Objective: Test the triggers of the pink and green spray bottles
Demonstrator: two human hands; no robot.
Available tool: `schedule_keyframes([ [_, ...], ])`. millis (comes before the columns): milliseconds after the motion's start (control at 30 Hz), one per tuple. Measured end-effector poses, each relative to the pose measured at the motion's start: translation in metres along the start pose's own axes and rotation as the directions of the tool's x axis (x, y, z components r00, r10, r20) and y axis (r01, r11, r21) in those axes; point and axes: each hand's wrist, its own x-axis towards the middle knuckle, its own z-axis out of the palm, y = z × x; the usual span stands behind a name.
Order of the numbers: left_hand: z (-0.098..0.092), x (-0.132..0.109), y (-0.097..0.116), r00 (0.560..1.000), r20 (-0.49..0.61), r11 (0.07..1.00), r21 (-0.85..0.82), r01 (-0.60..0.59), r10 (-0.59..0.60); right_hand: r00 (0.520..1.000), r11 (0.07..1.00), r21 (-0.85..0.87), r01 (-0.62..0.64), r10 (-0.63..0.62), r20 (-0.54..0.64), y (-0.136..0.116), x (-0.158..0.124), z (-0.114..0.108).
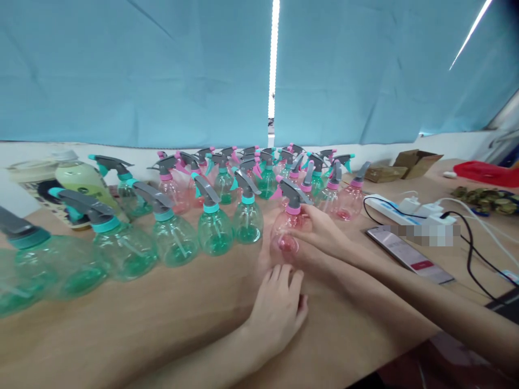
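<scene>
My right hand (pixel 322 232) is closed around the body of a clear pink spray bottle (pixel 286 244), which stands upright on the table with a grey and pink trigger head. Just in front of that bottle, my left hand (pixel 278 302) lies on the tabletop, palm down, fingers a little bent and holding nothing. To the left of the held bottle stands a green spray bottle (pixel 248 219) with a turquoise collar, and another green spray bottle (pixel 216 232) is beside it. A further pink spray bottle (pixel 351 201) stands behind my right hand.
Several more spray bottles crowd the back and left of the wooden table (pixel 182 324). A large bottle with yellow-green liquid (pixel 83 175) stands at far left. On the right lie a phone (pixel 405 254), a power strip (pixel 391 209) with cables, and an opened cardboard box (pixel 417 165).
</scene>
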Motion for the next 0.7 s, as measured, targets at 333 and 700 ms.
schedule_keyframes([
  [333, 0.008, 0.001, -0.007, 0.999, 0.042, 0.997, -0.074, -0.009, 0.013, 0.999, 0.999, -0.032, -0.038, 0.037, -0.010, -0.013, 0.027, 0.009],
  [700, 0.008, 0.002, -0.011, 0.999, 0.015, 0.996, -0.077, -0.033, 0.035, 0.998, 0.998, -0.028, -0.061, 0.060, -0.027, -0.008, 0.054, 0.022],
])
